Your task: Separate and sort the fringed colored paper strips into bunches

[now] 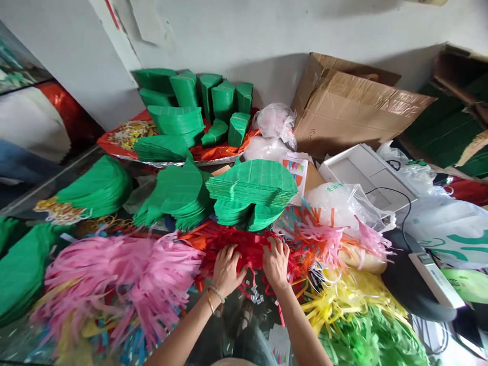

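Note:
A bundle of red fabric strips (pixel 249 247) lies in front of me, beneath the stacks of green cut pieces. On its left part is my left hand (pixel 227 268), fingers curled over the strips and thumb apart at the near side. My right hand (pixel 276 262) grips the right part, its fingertips partly sunk in the red. Bracelets circle the left wrist. Small pale tags (pixel 256 296) show below the bundle, between my forearms. A green stack (pixel 253 183) with a rounded outline sits just beyond both hands.
Pink strips (pixel 125 274) pile up at left; yellow strips (pixel 343 292) and green strips (pixel 375 330) at right. Beyond stand more green stacks (pixel 175 119), a cardboard box (pixel 343 109) and a white box lid (pixel 366 173). A white device (pixel 436 279) with a cable lies far right.

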The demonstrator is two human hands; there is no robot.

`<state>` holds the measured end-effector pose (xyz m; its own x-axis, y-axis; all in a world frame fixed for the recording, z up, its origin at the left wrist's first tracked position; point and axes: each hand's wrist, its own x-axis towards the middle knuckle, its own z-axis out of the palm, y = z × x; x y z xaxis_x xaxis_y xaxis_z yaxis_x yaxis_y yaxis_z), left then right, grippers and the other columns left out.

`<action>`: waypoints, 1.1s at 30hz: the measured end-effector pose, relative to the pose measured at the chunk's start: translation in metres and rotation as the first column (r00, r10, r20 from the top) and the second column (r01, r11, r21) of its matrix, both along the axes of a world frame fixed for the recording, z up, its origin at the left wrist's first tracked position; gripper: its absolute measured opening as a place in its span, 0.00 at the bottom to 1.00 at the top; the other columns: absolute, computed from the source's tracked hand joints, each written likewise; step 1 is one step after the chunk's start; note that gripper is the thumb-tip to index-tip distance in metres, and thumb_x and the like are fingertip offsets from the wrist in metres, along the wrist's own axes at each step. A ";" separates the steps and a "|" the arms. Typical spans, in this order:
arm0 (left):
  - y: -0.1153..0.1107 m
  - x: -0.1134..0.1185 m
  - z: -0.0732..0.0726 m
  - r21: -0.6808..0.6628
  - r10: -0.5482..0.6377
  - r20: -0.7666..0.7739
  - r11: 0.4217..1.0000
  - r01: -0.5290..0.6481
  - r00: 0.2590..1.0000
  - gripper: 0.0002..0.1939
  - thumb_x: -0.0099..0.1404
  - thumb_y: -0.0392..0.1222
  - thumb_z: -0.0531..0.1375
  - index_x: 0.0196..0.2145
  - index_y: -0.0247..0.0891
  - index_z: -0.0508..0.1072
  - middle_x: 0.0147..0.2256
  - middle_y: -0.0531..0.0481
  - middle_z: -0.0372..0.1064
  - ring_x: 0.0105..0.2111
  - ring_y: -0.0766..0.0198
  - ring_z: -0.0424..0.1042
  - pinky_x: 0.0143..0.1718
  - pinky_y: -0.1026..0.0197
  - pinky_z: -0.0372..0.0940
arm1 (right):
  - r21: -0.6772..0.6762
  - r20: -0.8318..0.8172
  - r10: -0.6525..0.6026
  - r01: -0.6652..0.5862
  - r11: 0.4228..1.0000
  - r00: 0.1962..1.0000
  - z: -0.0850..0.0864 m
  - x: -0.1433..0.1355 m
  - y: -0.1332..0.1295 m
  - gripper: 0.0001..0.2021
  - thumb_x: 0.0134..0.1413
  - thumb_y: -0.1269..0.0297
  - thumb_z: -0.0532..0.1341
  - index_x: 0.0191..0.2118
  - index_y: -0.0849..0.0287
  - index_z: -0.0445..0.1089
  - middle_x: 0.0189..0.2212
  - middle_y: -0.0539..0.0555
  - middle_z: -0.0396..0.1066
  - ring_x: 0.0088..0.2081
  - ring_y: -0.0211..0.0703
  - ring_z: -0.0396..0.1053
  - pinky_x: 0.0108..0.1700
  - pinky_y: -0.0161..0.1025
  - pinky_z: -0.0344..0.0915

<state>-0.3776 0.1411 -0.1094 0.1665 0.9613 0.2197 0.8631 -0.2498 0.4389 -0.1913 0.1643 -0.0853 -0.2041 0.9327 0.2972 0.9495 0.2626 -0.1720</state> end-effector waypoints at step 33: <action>0.031 0.009 0.072 0.073 0.151 0.496 0.974 -0.215 0.855 0.30 0.52 0.25 0.49 0.52 0.40 0.67 0.51 0.45 0.70 0.54 0.54 0.67 0.59 0.49 0.60 | -0.106 -0.321 -0.045 0.011 0.994 0.946 -0.044 -0.042 -0.020 0.17 0.55 0.74 0.50 0.43 0.58 0.73 0.33 0.58 0.75 0.37 0.51 0.72 0.40 0.44 0.69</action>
